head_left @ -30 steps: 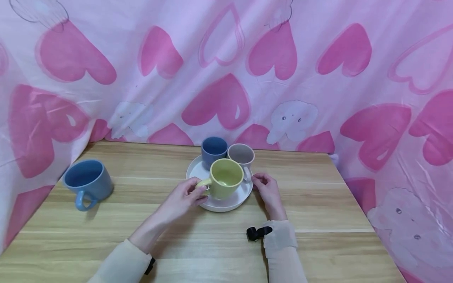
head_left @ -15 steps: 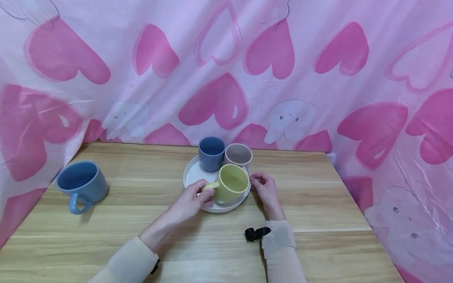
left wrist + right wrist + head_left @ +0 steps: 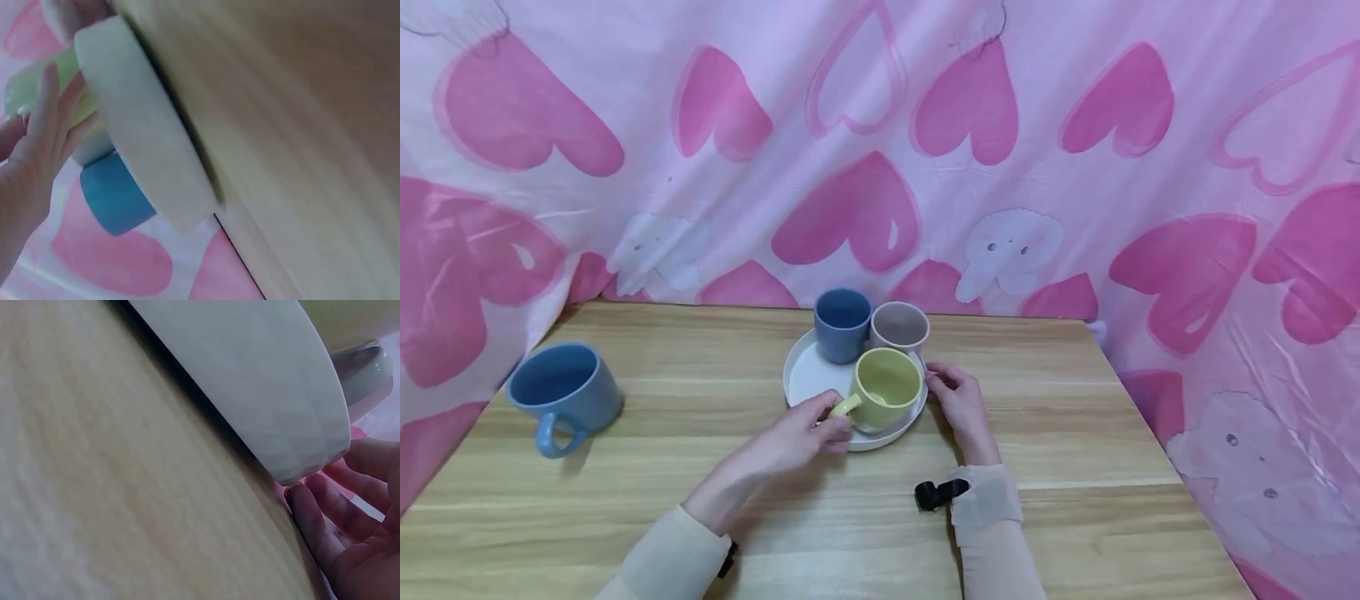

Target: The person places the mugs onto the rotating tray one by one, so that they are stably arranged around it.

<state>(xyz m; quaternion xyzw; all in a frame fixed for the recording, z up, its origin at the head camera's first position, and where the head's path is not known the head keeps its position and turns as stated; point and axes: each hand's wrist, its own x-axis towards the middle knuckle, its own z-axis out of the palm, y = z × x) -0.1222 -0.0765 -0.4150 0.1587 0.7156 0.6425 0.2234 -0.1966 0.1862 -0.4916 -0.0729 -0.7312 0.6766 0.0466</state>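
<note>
A yellow mug (image 3: 887,387) sits at the front of the white round plate (image 3: 811,379), its handle (image 3: 846,407) pointing left. My left hand (image 3: 801,433) pinches that handle; in the left wrist view, several fingers (image 3: 45,115) overlap the yellow mug. At the plate's right edge, my right hand (image 3: 958,408) grips the rim with bent fingers, which the right wrist view shows close up against the plate's patterned side (image 3: 294,425). Behind the yellow mug stand a dark blue cup (image 3: 842,329) and a pale pinkish-grey mug (image 3: 901,325), whose lower part is hidden.
A larger blue mug (image 3: 565,396) stands apart at the left of the wooden table (image 3: 1075,517), handle toward the front. A pink heart-patterned cloth (image 3: 850,208) hangs behind the table and along both sides.
The yellow mug has come down toward the front of the plate; it tilted midway and now stands more upright. My right hand keeps its place at the rim. The head view has shifted slightly.
</note>
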